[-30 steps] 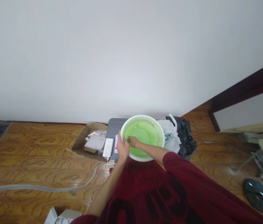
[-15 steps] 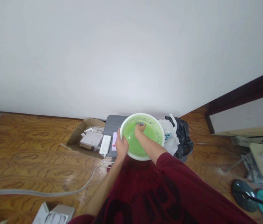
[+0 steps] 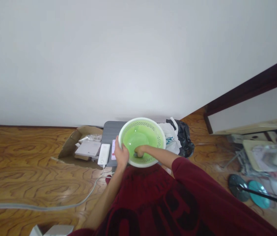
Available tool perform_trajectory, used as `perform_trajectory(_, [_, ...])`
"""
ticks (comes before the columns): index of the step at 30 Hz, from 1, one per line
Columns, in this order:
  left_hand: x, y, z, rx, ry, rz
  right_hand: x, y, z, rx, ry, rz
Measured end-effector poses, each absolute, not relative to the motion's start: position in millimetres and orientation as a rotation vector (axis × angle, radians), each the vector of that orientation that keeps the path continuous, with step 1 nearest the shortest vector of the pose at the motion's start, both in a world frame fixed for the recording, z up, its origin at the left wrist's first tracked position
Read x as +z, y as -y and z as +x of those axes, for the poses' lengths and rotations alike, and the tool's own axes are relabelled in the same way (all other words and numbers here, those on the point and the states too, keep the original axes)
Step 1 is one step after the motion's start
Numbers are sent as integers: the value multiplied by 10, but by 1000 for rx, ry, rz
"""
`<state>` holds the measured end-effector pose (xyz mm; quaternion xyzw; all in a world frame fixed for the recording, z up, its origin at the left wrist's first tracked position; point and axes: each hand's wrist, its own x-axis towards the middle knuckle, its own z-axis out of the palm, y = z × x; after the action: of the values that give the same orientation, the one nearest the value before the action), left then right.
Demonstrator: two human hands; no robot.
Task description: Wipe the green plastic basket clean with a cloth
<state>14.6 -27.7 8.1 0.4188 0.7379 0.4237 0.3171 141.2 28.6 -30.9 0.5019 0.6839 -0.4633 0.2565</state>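
Note:
A round plastic basket [image 3: 163,131], white outside with a pale green inside and a band of holes round its wall, is in front of me. My left hand [image 3: 122,156] grips its rim on the left, thumb on the inner side. Inside the basket, my right hand [image 3: 141,150] is closed low down at the near left part of the green wall. A small grey thing [image 3: 136,154], perhaps a cloth, shows at its fingers; most of it is hidden.
The basket is over a dark grey table [image 3: 112,126], where a white power bank [image 3: 103,154] and a phone [image 3: 114,151] lie. A cardboard box [image 3: 67,149] stands left. White [image 3: 172,137] and black bags [image 3: 185,137] are right. A cable [image 3: 55,207] crosses the floor.
My right hand has moved from the far side of the basket's inside to the near left, with the grey thing. My left hand stays on the rim. The view has shifted slightly.

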Motion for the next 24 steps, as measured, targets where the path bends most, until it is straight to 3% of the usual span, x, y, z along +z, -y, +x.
perform_trajectory(7, [92, 279, 128, 1105, -1942, 1113, -126, -285, 1397, -1323, -2168, 1287])
perform_trajectory(13, [110, 297, 135, 1083, -1971, 1088, 68, -192, 1640, -1101, -2112, 945])
perform_trajectory(24, [126, 308, 175, 1124, -1962, 1061, -26, -176, 1607, -1072, -2124, 1024])
